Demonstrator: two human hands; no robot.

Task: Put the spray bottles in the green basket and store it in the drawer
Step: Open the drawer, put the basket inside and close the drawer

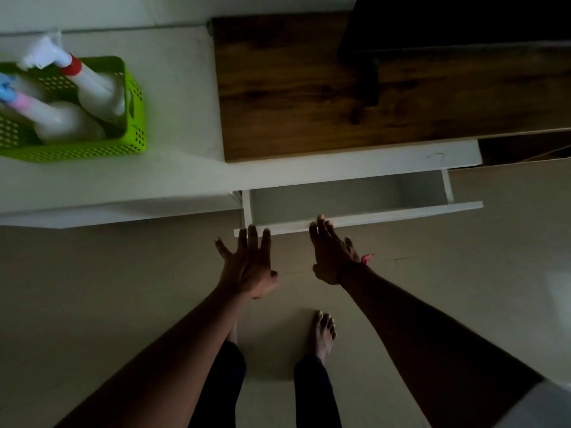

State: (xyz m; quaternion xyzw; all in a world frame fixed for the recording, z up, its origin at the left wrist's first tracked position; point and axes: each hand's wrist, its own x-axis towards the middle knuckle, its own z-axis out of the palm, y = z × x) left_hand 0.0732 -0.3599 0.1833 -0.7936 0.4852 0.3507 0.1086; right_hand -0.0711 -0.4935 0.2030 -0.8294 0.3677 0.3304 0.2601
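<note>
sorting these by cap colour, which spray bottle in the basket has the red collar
The spray bottle at the back right of the green basket, with a white trigger head. The other spray bottle, nearer the front, has a pink collar and blue trigger.

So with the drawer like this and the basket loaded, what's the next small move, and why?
Probably pull the drawer further out. It is only partly open and looks empty, both hands are open at its front edge, and the basket with two bottles sits on the counter, likely too wide for the gap.
</note>
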